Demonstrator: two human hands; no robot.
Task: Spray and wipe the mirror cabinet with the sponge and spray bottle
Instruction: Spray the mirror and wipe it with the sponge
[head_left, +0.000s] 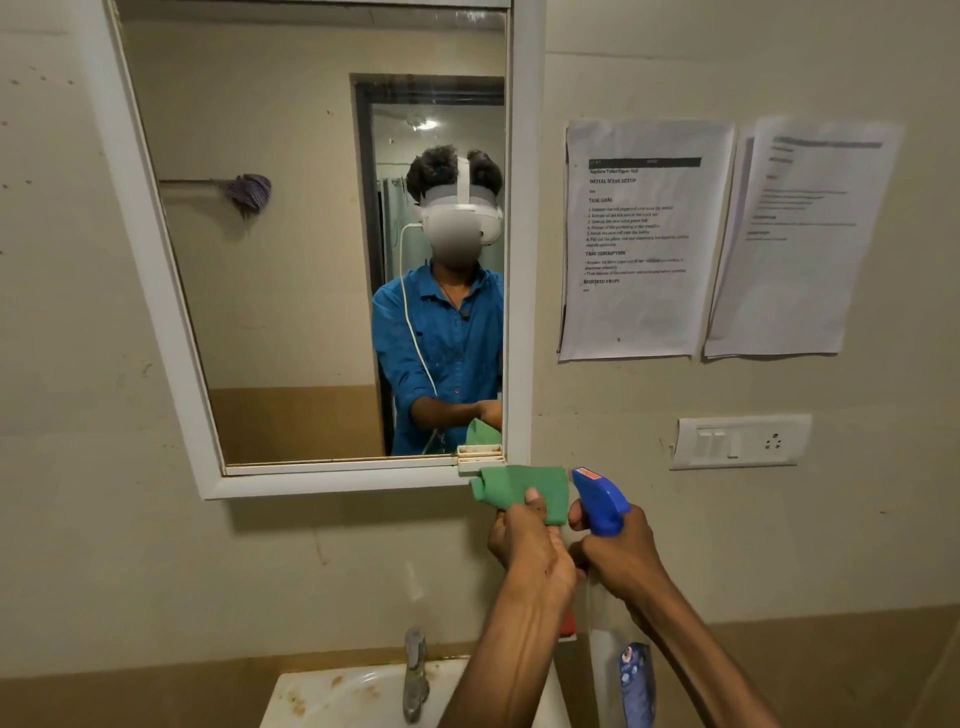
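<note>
The left hand is pinching the green sponge against the mirror cabinet frame at 4 o'clock. The right hand is gripping the upright spray bottle, nozzle pointing toward 10 o'clock.

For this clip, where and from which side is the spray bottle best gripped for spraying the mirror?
Grip the spray bottle at the neck under its blue head, coming from behind, as the right hand does: the nozzle points at the mirror cabinet, leaving a finger for the trigger.
</note>
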